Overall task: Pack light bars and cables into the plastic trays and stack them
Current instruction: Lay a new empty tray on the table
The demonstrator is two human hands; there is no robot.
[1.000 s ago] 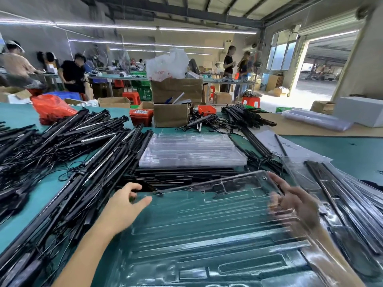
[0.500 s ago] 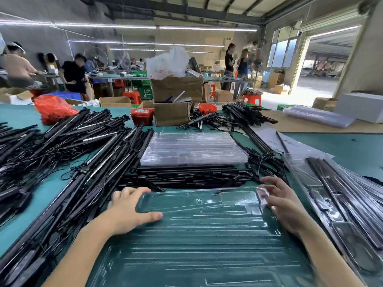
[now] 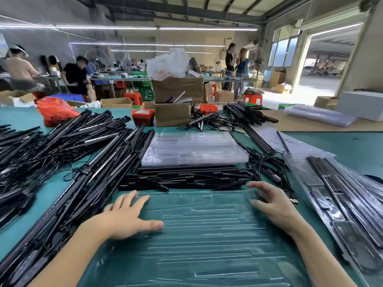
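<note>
Hands lie flat on a clear plastic tray (image 3: pixel 207 235) set on the green counter (image 3: pixel 342 146) at the near edge: left hand (image 3: pixel 126 216) pressing its left side with straight fingers, right hand (image 3: pixel 275 206) resting released at its far right corner. Loose black light bars (image 3: pixel 186 179) lie just beyond it, a stack of empty trays (image 3: pixel 192 150) farther off, a packed tray (image 3: pixel 342 204) to the right.

A green-topped worktable (image 3: pixel 352 148) carries an empty clear plastic tray (image 3: pixel 207 235) at the near edge, black light bars (image 3: pixel 186 178) just beyond, a stack of clear trays (image 3: pixel 192 149), packed trays (image 3: pixel 342 195) at right, and cardboard boxes (image 3: pixel 173 114).
</note>
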